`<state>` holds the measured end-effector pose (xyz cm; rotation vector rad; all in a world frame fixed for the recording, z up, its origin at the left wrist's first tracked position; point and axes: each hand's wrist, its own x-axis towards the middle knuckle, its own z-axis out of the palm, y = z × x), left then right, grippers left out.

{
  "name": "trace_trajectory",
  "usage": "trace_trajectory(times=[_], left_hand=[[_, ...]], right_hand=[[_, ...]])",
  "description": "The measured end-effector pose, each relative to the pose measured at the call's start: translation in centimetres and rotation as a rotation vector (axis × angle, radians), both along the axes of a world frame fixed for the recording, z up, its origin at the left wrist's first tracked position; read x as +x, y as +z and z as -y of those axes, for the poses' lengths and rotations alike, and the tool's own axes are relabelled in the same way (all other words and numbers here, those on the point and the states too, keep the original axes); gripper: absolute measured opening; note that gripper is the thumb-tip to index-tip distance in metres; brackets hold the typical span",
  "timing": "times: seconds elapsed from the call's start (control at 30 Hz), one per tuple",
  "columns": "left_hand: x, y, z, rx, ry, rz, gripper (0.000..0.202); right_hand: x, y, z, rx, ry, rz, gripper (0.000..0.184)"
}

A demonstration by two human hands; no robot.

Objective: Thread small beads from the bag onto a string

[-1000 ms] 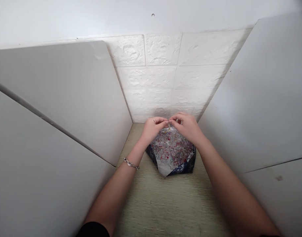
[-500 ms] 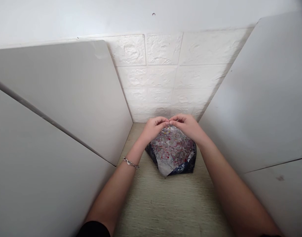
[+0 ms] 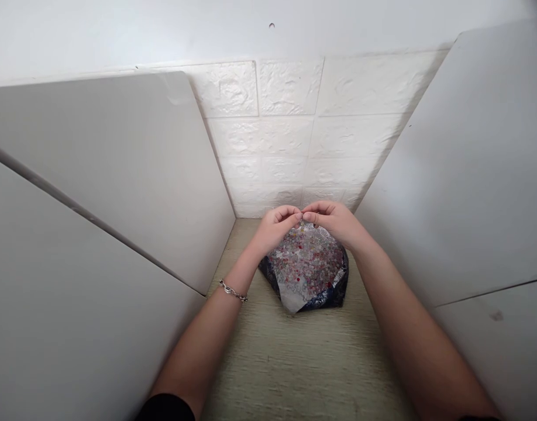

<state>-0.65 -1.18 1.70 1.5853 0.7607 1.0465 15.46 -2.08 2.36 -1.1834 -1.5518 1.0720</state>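
we have the left hand (image 3: 274, 228) and right hand (image 3: 336, 224) pinched, fingertips meeting (on what, we cannot tell) at the far edge of the bead bag (image 3: 307, 263), which lies on the tabletop (image 3: 290, 362), pale corner pointing toward us, long axis unclear.

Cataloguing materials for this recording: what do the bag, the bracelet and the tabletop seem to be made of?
Bag: probably thin plastic, glossy and see-through in front; small coloured pieces show through.
Bracelet: likely polished metal, judging by its silvery, shiny links.
Tabletop: wood or wood-look laminate, rather matte; the streaky grain leaves either open.
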Motion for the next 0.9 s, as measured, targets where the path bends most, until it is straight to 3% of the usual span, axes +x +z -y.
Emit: trace_trajectory(times=[0.27,0.5,0.9], left_hand=[[-0.1,-0.2,-0.2,-0.022,0.026,0.032,0.022],[0.1,-0.2,-0.3,-0.045,0.068,0.058,0.023],[0.1,-0.2,-0.1,-0.063,0.075,0.072,0.022]], right_hand=[[0.2,0.7,0.4,0.060,-0.072,0.015,0.027],[-0.1,1.4,1.0,0.095,-0.070,0.214,0.023],[-0.3,1.5,1.1,0.199,-0.126,0.334,0.020]])
